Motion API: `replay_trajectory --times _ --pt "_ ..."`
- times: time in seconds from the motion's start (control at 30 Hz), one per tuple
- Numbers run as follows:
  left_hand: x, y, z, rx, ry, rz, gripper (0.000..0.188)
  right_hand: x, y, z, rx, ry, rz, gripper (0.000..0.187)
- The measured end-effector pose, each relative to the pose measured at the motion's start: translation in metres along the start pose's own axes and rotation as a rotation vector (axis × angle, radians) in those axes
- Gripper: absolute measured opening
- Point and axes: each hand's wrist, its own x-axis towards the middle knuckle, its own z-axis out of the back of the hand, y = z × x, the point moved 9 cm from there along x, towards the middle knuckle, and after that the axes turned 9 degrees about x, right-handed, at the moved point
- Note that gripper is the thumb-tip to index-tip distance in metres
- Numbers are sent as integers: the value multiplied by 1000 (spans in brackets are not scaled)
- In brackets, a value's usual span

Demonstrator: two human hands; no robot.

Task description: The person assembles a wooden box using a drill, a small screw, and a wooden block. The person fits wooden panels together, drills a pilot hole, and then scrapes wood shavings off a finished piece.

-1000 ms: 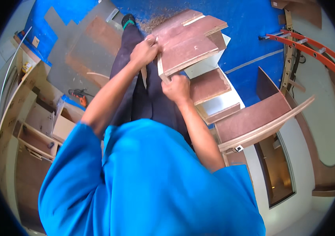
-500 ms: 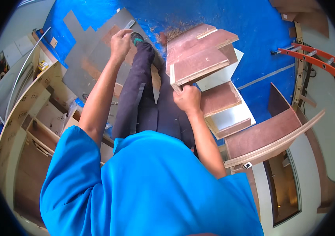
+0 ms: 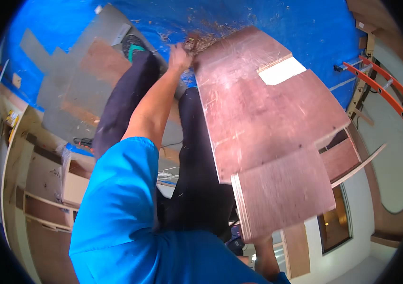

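Observation:
A large reddish-brown plywood piece, built of joined panels with a stepped outline, tilts up on my right, its broad face toward me. Beside its far left edge is my left hand, slightly blurred, its fingers apart and nothing visible in them. Whether the fingertips touch the edge cannot be made out. My right forearm rises behind the near end of the plywood, which hides my right hand. A white patch shows through a notch in the piece's right side.
Blue sheeting covers the floor, with wood shavings scattered beyond the plywood. Grey and brown boards lie under my left foot. An orange ladder is at the right. Wooden cabinet frames line the left, and a white cable lies between my legs.
The plywood piece has turned, so its broad face now shows and its near end is closer. My left hand has moved right toward its far edge. My right hand has gone behind it.

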Motion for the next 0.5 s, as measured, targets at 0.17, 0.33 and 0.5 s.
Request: replay_trajectory --times 0.17,0.33,0.5 --pt "33 -33 -57 52 62 22 71 7 -1 -9 92 -9 -228 38" --pt "56 -3 -16 -20 137 1 71 10 -3 -7 122 -15 -197 37" --pt "-53 -92 141 -1449 619 212 56 20 23 13 123 -201 -129 36"
